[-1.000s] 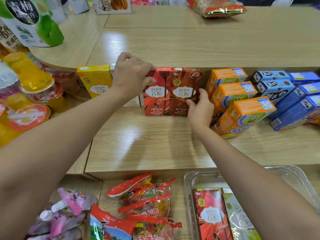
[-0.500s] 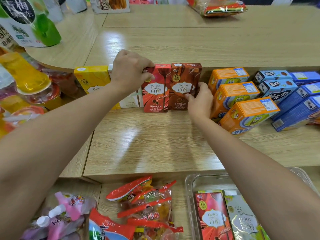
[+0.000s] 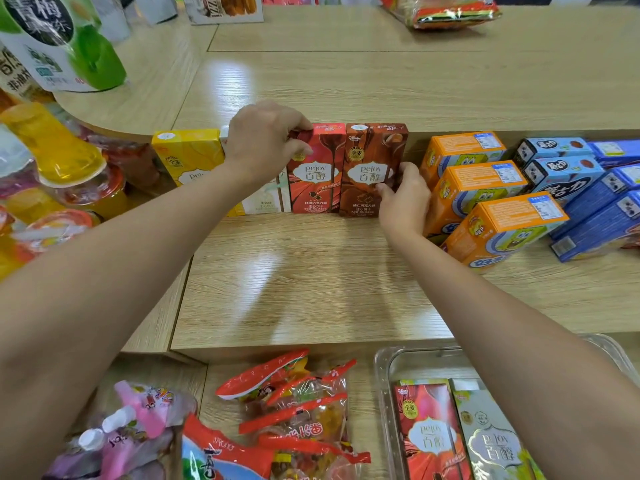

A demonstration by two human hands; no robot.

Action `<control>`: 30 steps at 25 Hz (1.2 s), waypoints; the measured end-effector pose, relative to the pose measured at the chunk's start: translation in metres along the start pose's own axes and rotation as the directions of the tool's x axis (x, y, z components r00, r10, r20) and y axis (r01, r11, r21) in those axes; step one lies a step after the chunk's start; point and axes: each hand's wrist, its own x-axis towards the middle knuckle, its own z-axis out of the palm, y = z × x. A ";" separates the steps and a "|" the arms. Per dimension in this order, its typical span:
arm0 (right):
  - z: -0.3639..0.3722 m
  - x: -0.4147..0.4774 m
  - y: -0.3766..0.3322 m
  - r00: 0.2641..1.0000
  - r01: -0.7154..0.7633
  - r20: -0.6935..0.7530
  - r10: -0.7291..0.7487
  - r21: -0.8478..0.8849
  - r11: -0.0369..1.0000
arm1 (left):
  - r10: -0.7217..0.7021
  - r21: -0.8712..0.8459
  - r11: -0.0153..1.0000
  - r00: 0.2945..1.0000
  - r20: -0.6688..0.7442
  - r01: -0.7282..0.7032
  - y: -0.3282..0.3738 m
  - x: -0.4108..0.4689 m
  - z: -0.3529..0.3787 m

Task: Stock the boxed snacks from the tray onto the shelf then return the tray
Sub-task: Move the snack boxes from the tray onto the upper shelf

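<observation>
A red Pejoy box [image 3: 317, 174] and a brown Pejoy box [image 3: 370, 168] stand upright side by side at the back of the wooden shelf [image 3: 311, 278]. My left hand [image 3: 266, 140] grips the red box's top left corner. My right hand [image 3: 403, 195] holds the brown box's right edge. A white box [image 3: 266, 199] and a yellow box [image 3: 188, 157] stand to their left, partly hidden by my left arm. Below, a clear plastic tray [image 3: 384, 372] holds a red box [image 3: 429, 434] and a pale green box [image 3: 491, 441].
Orange boxes [image 3: 485, 202] and blue boxes [image 3: 588, 195] crowd the shelf's right side. Jelly cups [image 3: 52, 150] sit at the left. Bagged candy [image 3: 298, 403] and pink pouches [image 3: 121, 431] lie on the lower level beside the tray.
Both hands have pushed the red and brown boxes back and stood them more upright against the shelf's rear. The right hand slid to the brown box's right edge.
</observation>
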 end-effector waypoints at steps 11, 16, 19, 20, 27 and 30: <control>-0.005 -0.002 0.000 0.999 0.011 0.039 -0.011 0.013 1.000 | -0.082 -0.105 0.990 0.987 0.141 0.097 -0.002 0.001 -0.010; -0.010 -0.001 -0.002 0.998 0.010 0.056 -0.011 0.014 1.000 | -0.090 -0.084 0.991 0.985 0.146 0.103 0.001 0.000 -0.011; -0.008 0.002 -0.005 0.996 -0.012 0.087 0.006 0.074 0.997 | -0.112 -0.089 0.988 0.983 0.148 0.126 0.003 0.000 -0.012; -0.008 0.004 -0.005 0.996 -0.017 0.086 0.010 0.087 0.996 | -0.117 -0.088 0.988 0.982 0.150 0.131 0.003 0.000 -0.012; -0.005 0.010 -0.002 0.999 -0.011 0.054 0.003 0.135 0.991 | -0.108 -0.089 0.988 0.980 0.167 0.124 0.004 0.000 -0.016; -0.004 0.011 -0.003 0.999 -0.006 0.039 0.001 0.131 0.991 | -0.107 -0.082 0.989 0.979 0.172 0.123 0.005 0.000 -0.015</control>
